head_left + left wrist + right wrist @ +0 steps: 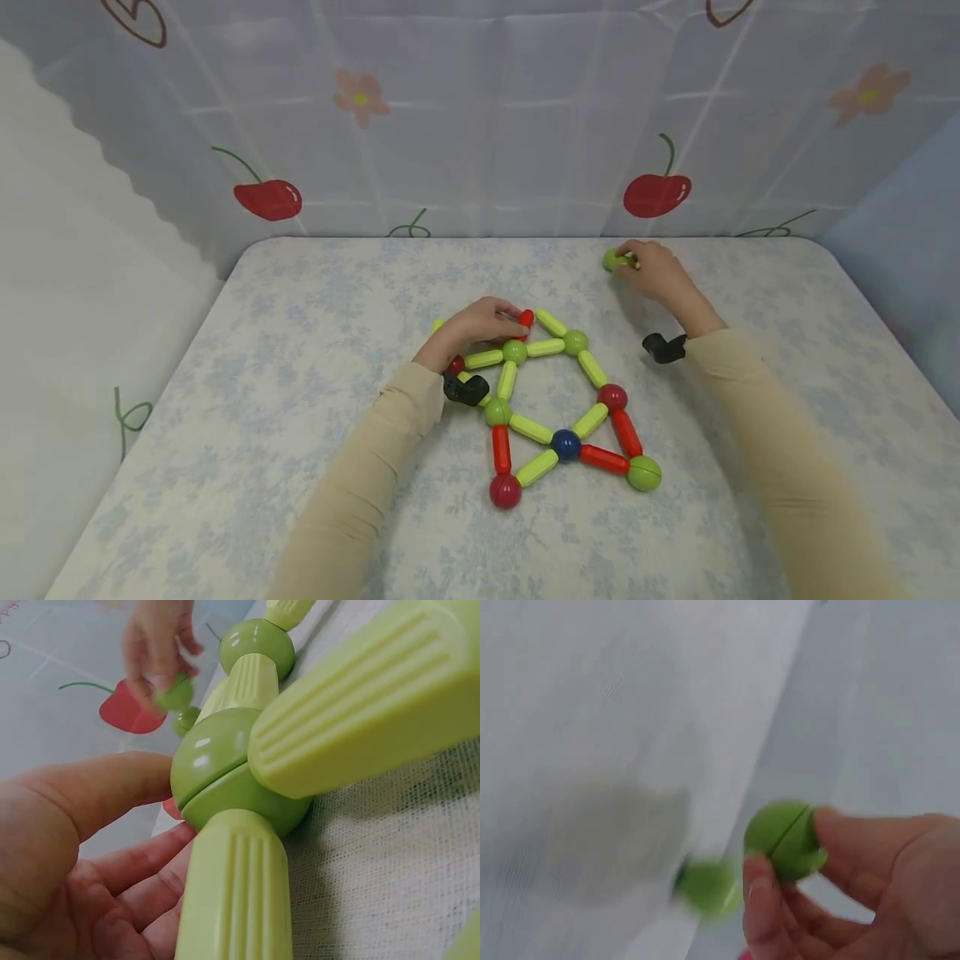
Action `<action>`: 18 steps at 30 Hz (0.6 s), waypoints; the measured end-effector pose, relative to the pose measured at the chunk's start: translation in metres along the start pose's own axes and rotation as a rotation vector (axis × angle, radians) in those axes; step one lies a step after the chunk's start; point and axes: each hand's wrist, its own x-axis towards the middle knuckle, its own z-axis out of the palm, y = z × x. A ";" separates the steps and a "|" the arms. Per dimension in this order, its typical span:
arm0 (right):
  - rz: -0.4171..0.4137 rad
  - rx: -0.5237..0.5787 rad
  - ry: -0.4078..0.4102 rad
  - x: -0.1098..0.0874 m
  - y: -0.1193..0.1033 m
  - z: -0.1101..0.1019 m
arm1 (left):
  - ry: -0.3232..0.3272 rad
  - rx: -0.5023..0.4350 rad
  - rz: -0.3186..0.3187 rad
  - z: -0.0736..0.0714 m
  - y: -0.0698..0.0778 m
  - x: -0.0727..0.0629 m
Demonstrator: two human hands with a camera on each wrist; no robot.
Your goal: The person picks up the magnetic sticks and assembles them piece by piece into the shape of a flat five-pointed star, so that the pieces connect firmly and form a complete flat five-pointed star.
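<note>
Near the back edge, my right hand (656, 273) pinches a green magnetic ball (778, 836) between thumb and fingers. A second green ball (709, 889) is close beside it, blurred in the right wrist view. My left hand (480, 321) grips a short red magnetic stick (526, 317) at the top of a flat construction. That stick stands at a green ball (514, 352), which joins several yellow-green sticks (236, 892). In the left wrist view the ball hides most of the red stick, with the thumb and fingers on either side of it.
The construction continues toward me with a blue ball (566, 445), red balls (506, 491) and a green corner ball (644, 473), linked by red and yellow-green sticks. It lies on a floral-patterned tabletop (300, 333). A cherry-print curtain (480, 125) hangs behind the back edge.
</note>
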 end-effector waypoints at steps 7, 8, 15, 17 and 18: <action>-0.161 0.379 -0.285 0.020 -0.046 0.030 | 0.013 -0.030 -0.013 0.001 -0.003 0.003; -0.157 0.392 -0.317 0.023 -0.048 0.034 | 0.009 -0.027 -0.010 0.001 -0.003 0.003; -0.099 0.383 -0.423 0.035 -0.056 0.050 | 0.008 -0.030 -0.006 0.000 -0.005 0.003; -0.100 0.377 -0.442 0.037 -0.058 0.051 | 0.011 -0.034 -0.005 -0.001 -0.005 0.003; -0.108 0.372 -0.452 0.037 -0.059 0.051 | 0.011 -0.032 -0.002 -0.002 -0.005 0.003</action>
